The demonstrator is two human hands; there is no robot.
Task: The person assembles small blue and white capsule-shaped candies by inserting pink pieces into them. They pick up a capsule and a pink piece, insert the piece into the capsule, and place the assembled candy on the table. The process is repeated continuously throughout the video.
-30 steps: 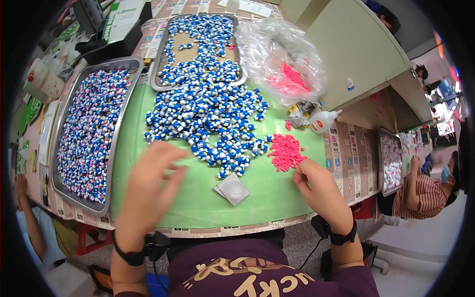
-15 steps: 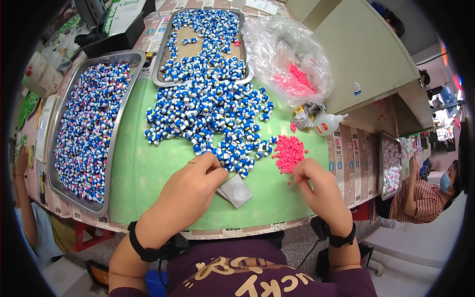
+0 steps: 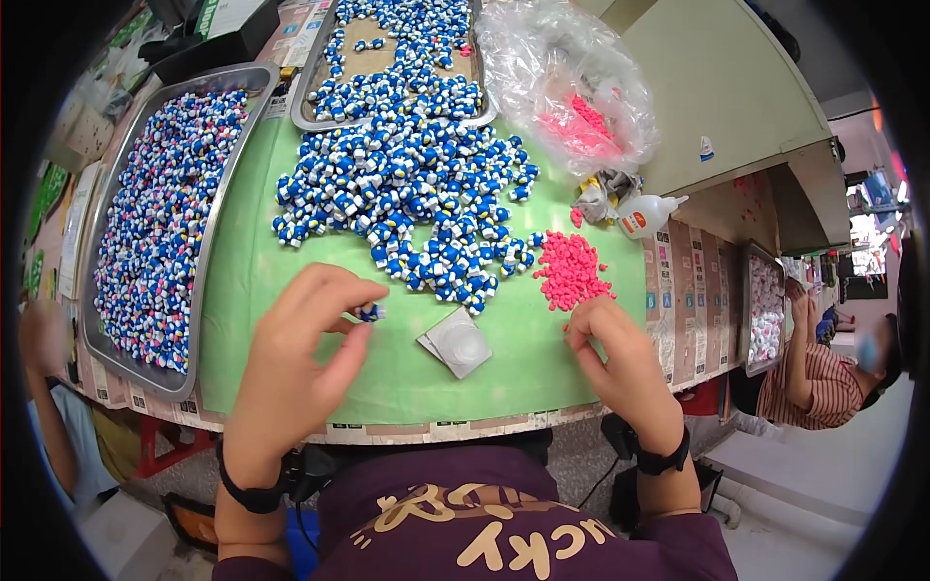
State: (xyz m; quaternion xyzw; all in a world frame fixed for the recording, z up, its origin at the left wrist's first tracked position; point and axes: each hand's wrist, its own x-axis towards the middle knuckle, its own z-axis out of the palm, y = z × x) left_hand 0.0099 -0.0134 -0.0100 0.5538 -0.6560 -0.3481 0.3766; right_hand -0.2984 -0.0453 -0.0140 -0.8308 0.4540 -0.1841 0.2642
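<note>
I get bright, even light over the bench (image 3: 523,382), with faint, soft shadows; the pink bits (image 3: 572,271) read clearly. The bag (image 3: 528,58) glints, and a far-right patch (image 3: 869,232) glares white. Edges bend toward a black rim; far left, a co-worker's hand (image 3: 45,334) blurs.

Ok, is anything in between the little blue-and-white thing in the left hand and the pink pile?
Yes: straight across from the blue-and-white piece in the left hand to the pink pile, the near end of the blue-and-white heap lies between, with grey squares just closer to the body.
</note>
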